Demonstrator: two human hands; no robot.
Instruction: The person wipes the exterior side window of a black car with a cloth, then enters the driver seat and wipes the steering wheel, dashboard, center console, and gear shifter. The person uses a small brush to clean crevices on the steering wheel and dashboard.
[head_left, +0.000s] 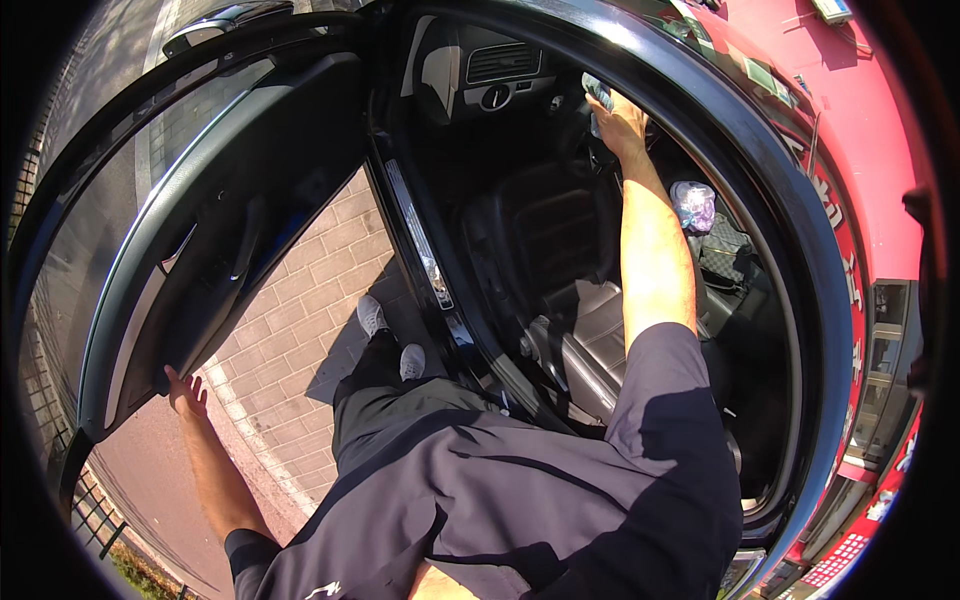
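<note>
Reaching through the doorway of a dark car, my right hand grips a crumpled grey-green cloth near the steering wheel. The wheel is mostly in shadow, and whether the cloth touches it is hard to make out. My left hand is at the rear lower edge of the swung-out car door. Its fingers are spread and nothing is in them; one fingertip meets or nearly meets the door trim. Below my right arm lies the black leather driver's seat.
Past the seat are a clear plastic bag with purplish contents and a dark checkered bag. A metal sill plate lines the door opening. My feet stand on brick paving between door and sill. The roof edge arches over my arm.
</note>
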